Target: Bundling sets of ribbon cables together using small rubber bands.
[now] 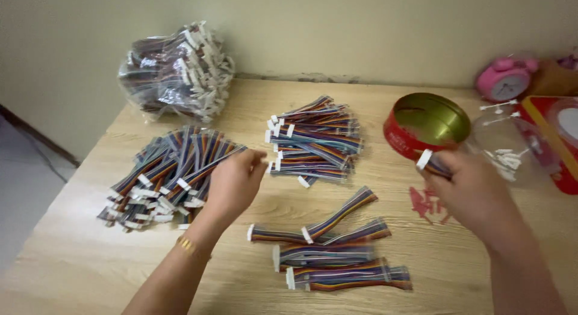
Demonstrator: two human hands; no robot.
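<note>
Ribbon cables in rainbow colours, each tipped with small white connectors, lie in heaps across the wooden bench. The left hand reaches over the edge of the big loose heap, fingers curled and closing on a cable end at the heap's right side; whether the end is already pinched I cannot quite tell, as the fingertips blur into the wires. The right hand is clenched around one cable, whose white connector pokes out above the thumb.

Judging by this, a sorting or gathering step looks to be in hand, one cable held while another is picked. The next pick would call for freeing a single cable from the tangle without dragging its neighbours along.

Just beyond the left fingers sits a tidier stack, and nearer the body, between the two hands, a small group of bundled cables. Far behind the left fingers rests a clear bag of more cables. Close behind the right fingers stands an open red round tin with a gold inside, and beside it a clear plastic bag of small white parts. Red scraps lie under the right hand. A pink alarm clock stands by the wall.
</note>
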